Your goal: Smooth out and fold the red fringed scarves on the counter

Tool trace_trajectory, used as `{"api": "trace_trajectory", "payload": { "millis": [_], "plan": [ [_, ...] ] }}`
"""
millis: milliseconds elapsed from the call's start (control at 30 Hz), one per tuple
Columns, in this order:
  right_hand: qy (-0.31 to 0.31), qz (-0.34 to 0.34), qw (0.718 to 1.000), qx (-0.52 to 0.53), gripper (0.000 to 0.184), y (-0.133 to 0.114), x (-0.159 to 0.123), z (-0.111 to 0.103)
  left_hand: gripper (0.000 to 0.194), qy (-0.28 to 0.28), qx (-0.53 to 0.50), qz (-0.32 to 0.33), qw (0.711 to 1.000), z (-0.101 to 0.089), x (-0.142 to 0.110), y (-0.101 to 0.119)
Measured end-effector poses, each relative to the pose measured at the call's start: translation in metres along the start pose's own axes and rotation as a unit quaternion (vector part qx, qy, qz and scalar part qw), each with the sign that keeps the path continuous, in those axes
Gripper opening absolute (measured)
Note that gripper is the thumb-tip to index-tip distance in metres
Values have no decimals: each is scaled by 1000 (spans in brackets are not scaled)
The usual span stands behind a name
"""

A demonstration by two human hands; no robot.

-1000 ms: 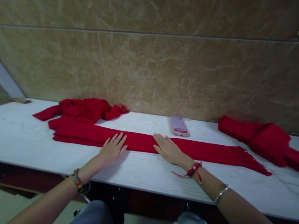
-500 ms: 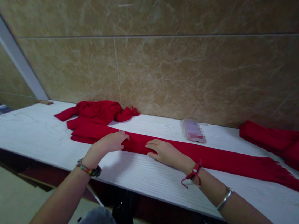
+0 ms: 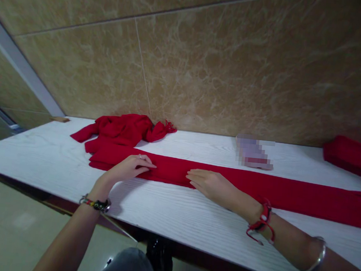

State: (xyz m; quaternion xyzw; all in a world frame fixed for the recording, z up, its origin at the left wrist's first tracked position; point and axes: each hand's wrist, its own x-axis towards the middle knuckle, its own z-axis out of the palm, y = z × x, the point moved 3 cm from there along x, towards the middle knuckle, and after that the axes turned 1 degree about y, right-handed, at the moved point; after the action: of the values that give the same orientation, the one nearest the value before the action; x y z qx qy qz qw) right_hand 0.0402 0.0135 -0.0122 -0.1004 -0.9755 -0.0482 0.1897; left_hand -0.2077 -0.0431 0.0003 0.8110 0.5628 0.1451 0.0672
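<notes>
L hand (image 3: 129, 167) & R hand (image 3: 210, 183) now half-curled, no longer flat on long folded red cloth scarf (image 3: 171, 171) – pressing seems eased; can't tell if gripping – scarf's lengthwise on white wood-grain surface (image 3: 163, 208)

Forearms (image 3: 70, 235): bare as far as the view shows
Left hand (image 3: 129, 167): slim, pale metallic ring (image 3: 140, 157) on one finger
Left wrist (image 3: 101, 191): beaded bracelet (image 3: 95, 204), red and yellow beads beside chunkier dark ones, silvery bits among them
Right wrist (image 3: 248, 205): red cord bracelet (image 3: 264, 221), dark strands, one whitish bead, loose ends hanging
Right forearm (image 3: 294, 248): plain silver bangle (image 3: 321, 254)
Trousers (image 3: 127, 269): blue-grey, faded-looking
</notes>
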Motion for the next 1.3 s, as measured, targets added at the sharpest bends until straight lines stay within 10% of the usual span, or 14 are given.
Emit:
{"api": "trace_trajectory", "payload": {
  "millis": [333,533,1300],
  "plan": [
    [28,4,999,-31,19,-2,-1,-10,20,65,72,-2,995,-13,-9,9],
    [-16,-55,998,-41,17,-6,-3,-4,24,-33,119,-17,992,-4,-4,15],
    [-34,-56,996,-59,32,-7,-6,-12,46,-43,244,-72,966,-7,-10,9]
  ]
}}
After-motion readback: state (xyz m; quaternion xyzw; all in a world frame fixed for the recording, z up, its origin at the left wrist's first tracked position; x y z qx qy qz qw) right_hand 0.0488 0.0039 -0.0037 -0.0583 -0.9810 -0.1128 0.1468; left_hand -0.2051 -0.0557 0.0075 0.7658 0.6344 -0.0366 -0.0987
